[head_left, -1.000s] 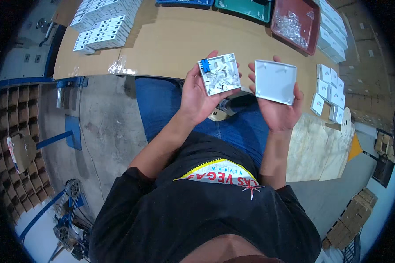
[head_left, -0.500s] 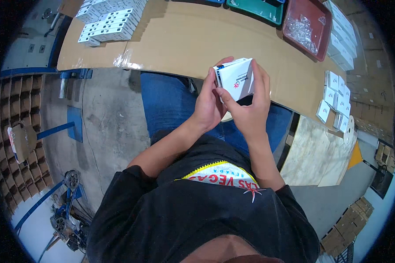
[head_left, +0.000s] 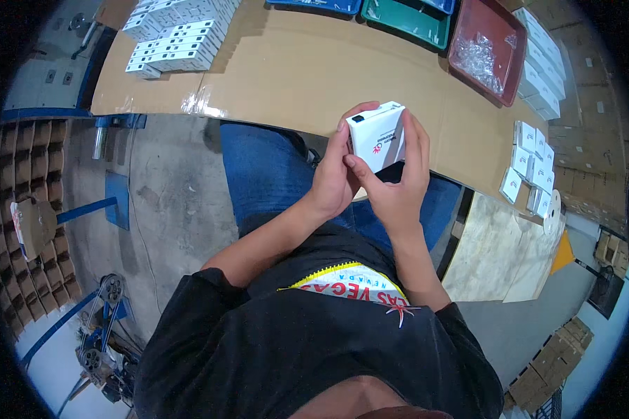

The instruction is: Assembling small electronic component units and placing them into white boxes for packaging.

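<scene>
A small white cardboard box (head_left: 381, 140) with a red mark and dark print on its broad face is held up between my two hands, just off the table's near edge. My left hand (head_left: 337, 171) wraps its left side, fingers partly hidden behind it. On the right side my right hand (head_left: 402, 178) grips it, fingers along the edge and thumb near the lower left corner. The box looks closed at its top edge, with a small dark patch at the upper left corner.
Stacked white boxes (head_left: 182, 45) stand at the table's far left. A red tray (head_left: 514, 66) of clear plastic pieces and a green tray (head_left: 398, 26) sit at the far right. Several small white boxes (head_left: 528, 164) lie by the right edge of the cardboard-covered table (head_left: 293, 70).
The box's top edge, slightly raised before, now lies closer to flat. The dark blue detail along its left side shows less, and the box has turned slightly in my hands.
</scene>
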Motion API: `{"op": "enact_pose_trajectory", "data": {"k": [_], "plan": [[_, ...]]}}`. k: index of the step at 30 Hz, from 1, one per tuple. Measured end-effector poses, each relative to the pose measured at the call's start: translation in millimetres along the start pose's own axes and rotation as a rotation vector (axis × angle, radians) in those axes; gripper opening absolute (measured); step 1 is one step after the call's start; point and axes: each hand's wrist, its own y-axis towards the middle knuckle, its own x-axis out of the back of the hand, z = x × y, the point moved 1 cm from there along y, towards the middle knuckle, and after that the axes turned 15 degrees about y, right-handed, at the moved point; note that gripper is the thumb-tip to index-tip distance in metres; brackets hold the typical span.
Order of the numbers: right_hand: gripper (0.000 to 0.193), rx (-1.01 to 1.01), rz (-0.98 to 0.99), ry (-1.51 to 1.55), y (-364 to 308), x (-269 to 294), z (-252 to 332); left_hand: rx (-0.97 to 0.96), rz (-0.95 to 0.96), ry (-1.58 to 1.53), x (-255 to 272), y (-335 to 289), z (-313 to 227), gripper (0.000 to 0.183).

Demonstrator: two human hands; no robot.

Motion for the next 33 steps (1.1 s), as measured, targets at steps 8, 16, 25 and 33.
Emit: {"op": "enact_pose_trajectory", "data": {"k": [8,16,25,33], "plan": [[0.100,0.029,0.007,0.017,2.8,0.7,-7.6,-0.071,0.069,0.120,4.3,3.3,-0.8,0.050],[0.095,-0.098,0.057,0.330,9.5,13.3,-12.9,0.194,-0.095,0.007,25.7,10.1,2.8,0.062],[0.028,-0.671,0.106,0.708,-0.9,14.8,-13.1,0.126,0.040,0.084,25.1,22.4,-19.3,0.078],[0.027,-0.730,-0.066,0.939,-1.4,0.9,-6.0,0.167,0.001,0.282,29.4,22.5,-12.0,0.084]]}}
